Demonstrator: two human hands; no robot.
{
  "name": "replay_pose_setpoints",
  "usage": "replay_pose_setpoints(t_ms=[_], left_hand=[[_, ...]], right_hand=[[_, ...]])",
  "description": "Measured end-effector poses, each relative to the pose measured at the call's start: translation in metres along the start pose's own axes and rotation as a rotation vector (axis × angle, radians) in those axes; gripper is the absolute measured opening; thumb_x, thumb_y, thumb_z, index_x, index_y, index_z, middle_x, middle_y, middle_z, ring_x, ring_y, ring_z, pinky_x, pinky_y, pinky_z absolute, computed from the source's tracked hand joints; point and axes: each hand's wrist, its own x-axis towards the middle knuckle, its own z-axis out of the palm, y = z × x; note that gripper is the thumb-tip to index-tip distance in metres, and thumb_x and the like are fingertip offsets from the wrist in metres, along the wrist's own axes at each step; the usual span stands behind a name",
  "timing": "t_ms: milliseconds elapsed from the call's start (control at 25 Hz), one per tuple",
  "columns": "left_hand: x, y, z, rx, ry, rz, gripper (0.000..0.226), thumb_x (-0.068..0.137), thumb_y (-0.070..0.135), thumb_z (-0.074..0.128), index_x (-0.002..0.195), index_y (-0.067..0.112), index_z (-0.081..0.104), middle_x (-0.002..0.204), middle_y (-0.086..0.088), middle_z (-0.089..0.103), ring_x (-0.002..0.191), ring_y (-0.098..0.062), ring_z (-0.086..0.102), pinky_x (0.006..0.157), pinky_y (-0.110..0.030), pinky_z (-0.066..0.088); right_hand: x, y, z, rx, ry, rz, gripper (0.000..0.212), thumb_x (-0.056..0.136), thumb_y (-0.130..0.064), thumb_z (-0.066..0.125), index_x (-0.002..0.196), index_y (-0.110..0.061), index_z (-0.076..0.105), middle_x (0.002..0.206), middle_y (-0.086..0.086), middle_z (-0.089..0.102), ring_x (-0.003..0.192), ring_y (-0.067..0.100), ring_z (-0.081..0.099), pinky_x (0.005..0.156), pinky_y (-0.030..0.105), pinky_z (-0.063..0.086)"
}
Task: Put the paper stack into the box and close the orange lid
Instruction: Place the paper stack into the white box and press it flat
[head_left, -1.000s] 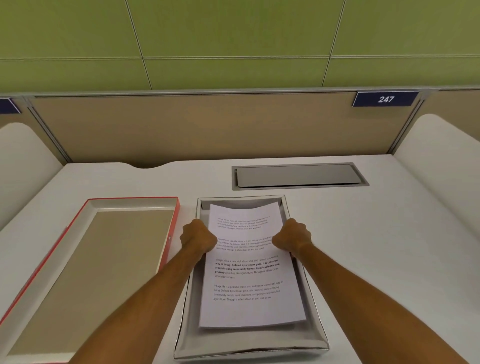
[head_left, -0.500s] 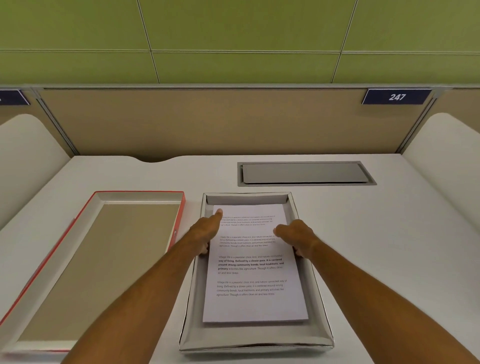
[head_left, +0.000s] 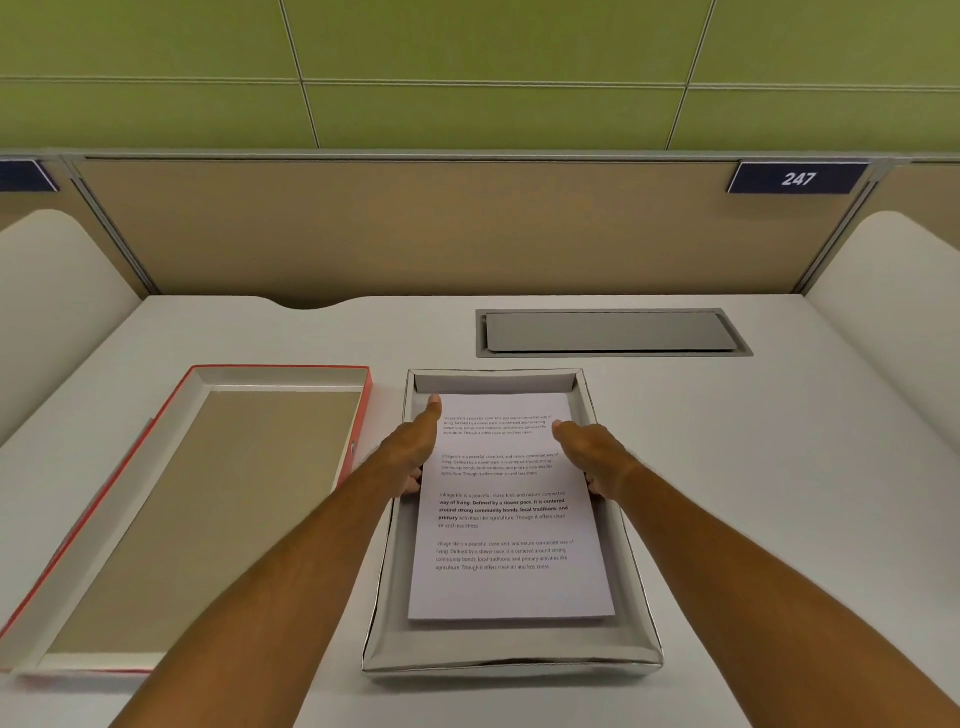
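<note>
both hands (head_left: 415, 447) (head_left: 592, 452) opened; paper stack (head_left: 511, 587) flat between fingers.

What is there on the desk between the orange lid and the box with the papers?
Only a narrow strip of bare white desk, partly crossed by the person's left hand and forearm. The head view shows the orange lid and the box apart.

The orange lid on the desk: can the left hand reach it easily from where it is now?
Probably yes. The lid lies open side up just left of the box, and the left hand rests at the paper's left edge. Nothing lies between them.
</note>
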Motion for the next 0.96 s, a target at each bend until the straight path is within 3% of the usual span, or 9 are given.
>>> replay_pose_setpoints(t_ms=[120,200,240,320,400,480,600,840,960], left_hand=[[-0.011,-0.013,0.002,0.116,0.054,0.082,0.07,0.09,0.059,0.047,0.137,0.007,0.041,0.124,-0.014,0.06,0.105,-0.032,0.057,0.093,-0.045,0.046],[-0.023,-0.035,0.005,0.323,0.075,0.171,0.056,0.085,0.05,0.063,0.124,0.013,0.047,0.13,-0.01,0.059,0.091,-0.02,0.059,0.068,-0.027,0.049],[-0.029,-0.048,0.007,0.407,0.069,0.205,0.052,0.081,0.046,0.069,0.117,0.017,0.047,0.133,-0.008,0.059,0.091,-0.018,0.059,0.062,-0.023,0.048],[-0.039,-0.072,0.011,0.516,0.045,0.241,0.078,0.071,0.041,0.081,0.13,0.013,0.038,0.135,-0.006,0.058,0.105,-0.02,0.061,0.074,-0.025,0.053],[-0.048,-0.09,0.015,0.613,0.005,0.264,0.124,0.064,0.037,0.086,0.152,0.012,0.003,0.139,-0.004,0.052,0.109,-0.017,0.058,0.082,-0.023,0.05],[-0.056,-0.103,0.021,0.697,-0.019,0.285,0.142,0.062,0.032,0.088,0.149,0.017,-0.023,0.143,-0.005,0.043,0.112,-0.014,0.052,0.086,-0.022,0.049],[-0.066,-0.115,0.028,0.802,0.018,0.298,0.141,0.067,0.025,0.086,0.145,0.022,-0.032,0.149,-0.01,0.032,0.13,-0.024,0.044,0.104,-0.035,0.046],[-0.073,-0.117,0.035,0.896,0.1,0.271,0.12,0.081,0.014,0.074,0.148,0.022,-0.025,0.161,-0.01,0.014,0.145,-0.03,0.025,0.115,-0.04,0.032],[-0.074,-0.116,0.035,0.908,0.116,0.277,0.116,0.082,0.015,0.072,0.149,0.02,-0.021,0.16,-0.009,0.016,0.144,-0.029,0.028,0.115,-0.039,0.033]], right_hand=[[-0.018,0.004,0.001,-0.192,-0.004,-0.119,0.037,0.093,-0.038,0.053,0.103,-0.002,0.06,0.111,0.016,0.069,0.097,0.031,0.066,0.072,0.031,0.047],[-0.037,0.017,0.002,-0.36,-0.062,-0.245,0.034,0.087,-0.036,0.066,0.108,-0.011,0.057,0.111,0.004,0.067,0.083,0.017,0.064,0.063,0.02,0.05],[-0.048,0.026,0.004,-0.413,-0.118,-0.286,0.043,0.084,-0.036,0.071,0.116,-0.015,0.051,0.116,0.0,0.065,0.084,0.014,0.064,0.063,0.017,0.052],[-0.065,0.045,0.007,-0.497,-0.207,-0.325,0.079,0.077,-0.036,0.079,0.138,-0.013,0.033,0.135,0.004,0.058,0.106,0.021,0.065,0.08,0.026,0.059],[-0.074,0.061,0.01,-0.613,-0.262,-0.305,0.119,0.072,-0.038,0.083,0.155,-0.013,0.0,0.153,0.009,0.04,0.131,0.029,0.051,0.101,0.037,0.051],[-0.078,0.072,0.014,-0.739,-0.282,-0.257,0.137,0.069,-0.038,0.085,0.153,-0.02,-0.023,0.161,0.017,0.019,0.142,0.035,0.035,0.112,0.045,0.039],[-0.084,0.082,0.02,-0.852,-0.29,-0.238,0.136,0.074,-0.029,0.083,0.149,-0.022,-0.03,0.159,0.024,0.004,0.144,0.039,0.028,0.115,0.044,0.034],[-0.087,0.09,0.024,-0.894,-0.17,-0.333,0.114,0.085,-0.014,0.071,0.154,-0.019,-0.02,0.15,0.02,0.02,0.135,0.03,0.038,0.11,0.037,0.04],[-0.086,0.092,0.024,-0.886,-0.141,-0.357,0.111,0.086,-0.012,0.07,0.154,-0.019,-0.017,0.149,0.02,0.023,0.133,0.029,0.04,0.109,0.037,0.041]])
